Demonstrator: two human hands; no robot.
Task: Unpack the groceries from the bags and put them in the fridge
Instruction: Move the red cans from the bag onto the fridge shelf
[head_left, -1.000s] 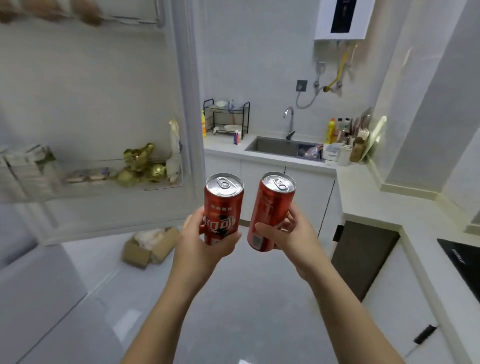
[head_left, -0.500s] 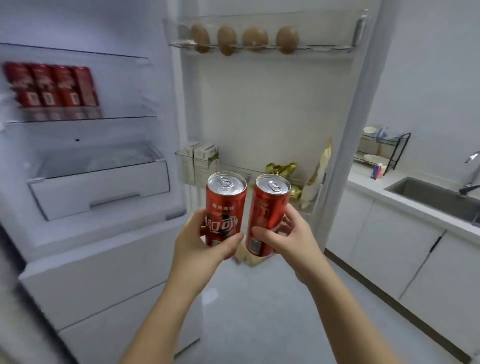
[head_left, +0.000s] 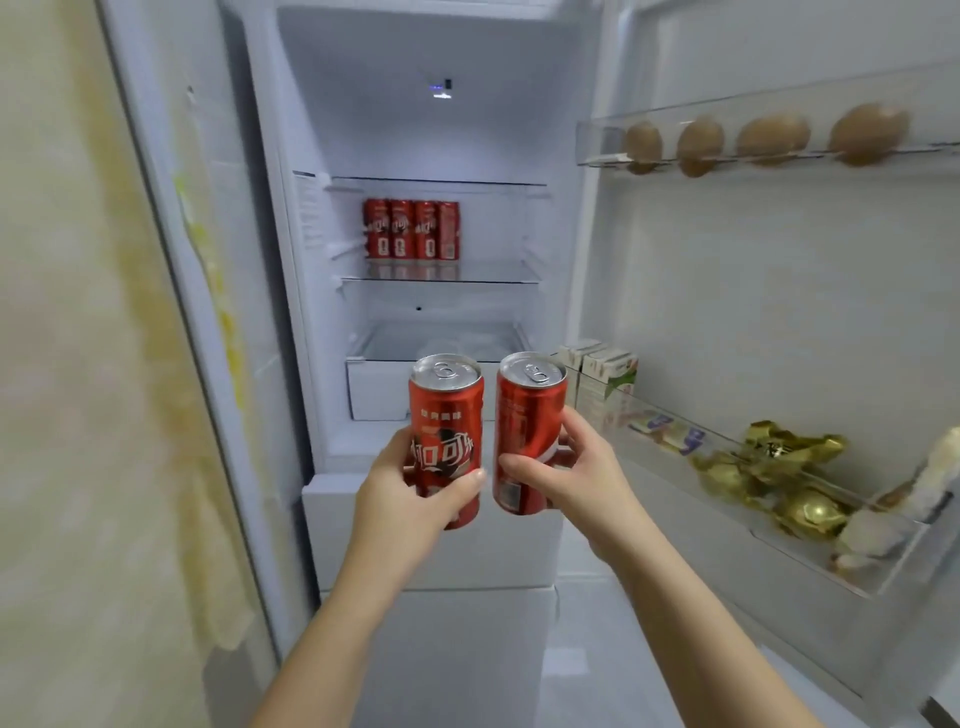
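Observation:
My left hand (head_left: 415, 488) grips a red soda can (head_left: 445, 415) upright. Beside it, my right hand (head_left: 576, 478) grips a second red can (head_left: 524, 415), also upright; the two cans stand a small gap apart. Both are held in front of the open fridge (head_left: 431, 130), level with its white drawer (head_left: 379, 389). Several identical red cans (head_left: 411, 230) stand in a row on the glass shelf (head_left: 441, 273) at the back of the fridge.
The fridge door (head_left: 779, 312) hangs open to the right. Its upper rack holds several eggs (head_left: 769, 137); its lower bin (head_left: 779, 519) holds cartons (head_left: 605, 374), gold-wrapped items (head_left: 769, 467) and a white packet. A yellowish wall (head_left: 78, 364) is on the left.
The view has swung left from the kitchen sink and door to face the fridge interior squarely. Both hands keep the same grip on the cans, held side by side.

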